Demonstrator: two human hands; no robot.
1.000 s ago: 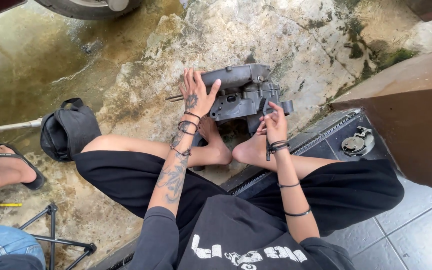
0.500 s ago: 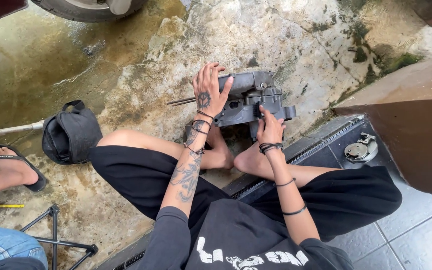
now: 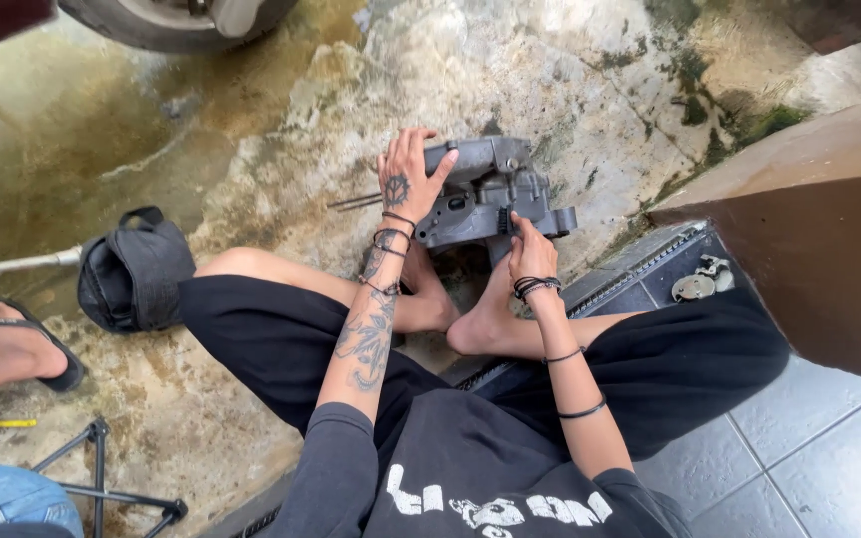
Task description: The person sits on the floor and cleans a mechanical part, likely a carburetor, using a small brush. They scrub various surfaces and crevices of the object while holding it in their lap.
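Head view, items listed from the wearer outward.

1. Black printed shirt (image 3: 470, 478) and black shorts (image 3: 281, 339), seated wearer, bare legs folded so both feet meet in front.
2. Left hand (image 3: 406, 184): tattooed, corded bracelets at the wrist. Fingers spread wide and laid flat over the top left corner of the grey metal engine part (image 3: 485, 194), pressing rather than gripping. Half a second ago the same hand sat a little lower on the casting; it has since slid up onto the upper edge, which reads as a firmer steadying hold.
3. Right hand (image 3: 530, 249): fingers curled, thumb and fingertips pinched at the lower right side of the part. Whether a small fitting sits between them cannot be told. Position nearly unchanged over the last second, so the fine work appears to be at that spot.
4. Grey metal engine part: cast housing with ribs and bolt bosses, resting on the stained concrete floor (image 3: 281, 130) just beyond the feet, touching both hands. Thin rod (image 3: 356, 202) lies beside its left edge.
5. Black bag (image 3: 132, 274), left of the knee.
6. Another person's sandalled foot (image 3: 17, 339), far left.
7. Vehicle tyre (image 3: 166, 20), top edge.
8. Brown panel (image 3: 809, 239), right.
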